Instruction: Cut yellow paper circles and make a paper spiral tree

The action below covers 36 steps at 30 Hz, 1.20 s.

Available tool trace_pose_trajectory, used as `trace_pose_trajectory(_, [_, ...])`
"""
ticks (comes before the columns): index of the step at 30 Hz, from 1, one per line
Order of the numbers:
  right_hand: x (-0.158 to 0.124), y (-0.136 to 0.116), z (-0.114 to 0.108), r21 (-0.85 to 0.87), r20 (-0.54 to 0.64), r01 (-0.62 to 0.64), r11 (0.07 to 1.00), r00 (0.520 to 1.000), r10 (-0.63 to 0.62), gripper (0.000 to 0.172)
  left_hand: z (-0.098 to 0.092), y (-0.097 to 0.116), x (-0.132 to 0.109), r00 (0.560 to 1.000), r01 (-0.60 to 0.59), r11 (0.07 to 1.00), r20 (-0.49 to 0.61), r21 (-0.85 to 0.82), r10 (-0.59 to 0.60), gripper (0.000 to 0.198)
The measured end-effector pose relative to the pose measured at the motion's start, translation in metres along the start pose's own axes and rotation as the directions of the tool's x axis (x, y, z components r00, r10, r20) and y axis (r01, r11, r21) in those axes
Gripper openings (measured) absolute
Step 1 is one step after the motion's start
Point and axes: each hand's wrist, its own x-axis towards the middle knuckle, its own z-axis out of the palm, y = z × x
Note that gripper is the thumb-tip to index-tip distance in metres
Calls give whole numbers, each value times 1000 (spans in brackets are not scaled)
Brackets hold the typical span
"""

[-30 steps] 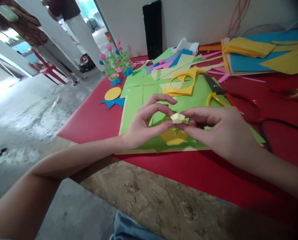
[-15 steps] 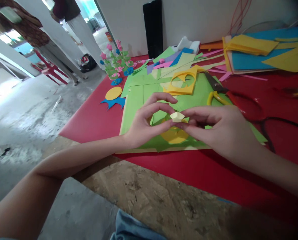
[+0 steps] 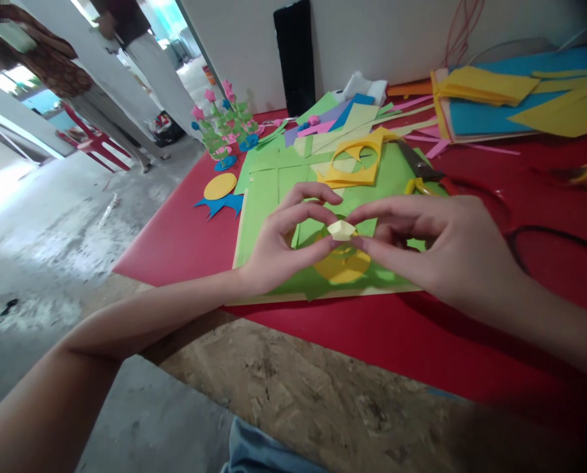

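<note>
A small pale-yellow folded paper star is held up between both hands over the green paper sheets. Thumb and index finger of my left hand pinch its left side, the other fingers curled above. From the right, my right hand grips the star between thumb and index fingertip, its other fingers bent beneath. Directly below the star lies a yellow paper disc, partly covered by the hands. Behind them is a yellow paper piece with a round hole cut out.
Scissors with red and yellow handles lie behind my right hand. Paper flower models, yellow circles and a blue spiky cutout are at the left. A black phone leans on the wall. Coloured sheets sit back right. Two people stand beyond.
My right hand has spread its index finger and thumb wider around the star, its knuckles raised a little. The view has shifted slightly; my left hand keeps its pinch.
</note>
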Motion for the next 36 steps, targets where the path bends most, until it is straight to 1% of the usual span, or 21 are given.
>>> trace_pose_trajectory(2, [1,-1,-3,42,-33,15,999,999,-13,9,0,-1,0,1000,-6,1000,3,7,6,12])
trace_pose_trajectory(4, [1,1,-4,123,-98,7,992,995,5,12,0,-1,1,1000,-10,1000,8,19,10,12])
trace_pose_trajectory(7, [4,11,-2,229,-179,-43,973,980,85,16,-1,-2,2,1000,-25,999,4,23,25,13])
trace_pose_trajectory(9, [5,19,1,288,-196,-75,955,971,135,15,-1,-2,2,999,-33,999,-4,26,33,14])
trace_pose_trajectory(12, [7,27,6,375,-148,-81,924,978,145,16,0,-1,2,999,-33,999,-11,28,33,14])
trace_pose_trajectory(15, [6,31,10,448,-56,-81,890,991,118,21,0,-1,2,999,-26,999,-17,25,27,16])
trace_pose_trajectory(17, [5,32,13,490,18,-117,864,992,124,24,0,-2,1,1000,-18,1000,-25,10,19,16])
trace_pose_trajectory(19, [5,34,14,507,84,-162,847,987,139,27,0,-2,1,999,-13,1000,-33,-4,13,16])
trace_pose_trajectory(21, [6,36,15,495,120,-182,850,983,140,29,1,-3,0,999,-12,1000,-35,-8,12,17])
trace_pose_trajectory(24, [6,37,15,492,158,-185,851,980,122,31,1,-3,0,999,-4,1000,-37,-11,4,18])
trace_pose_trajectory(27, [5,37,14,495,185,-214,842,973,139,32,1,-2,0,999,4,1000,-43,-14,-5,17])
trace_pose_trajectory(36, [3,33,13,470,193,-242,849,966,169,37,1,-3,-1,999,12,1000,-43,1,-12,15])
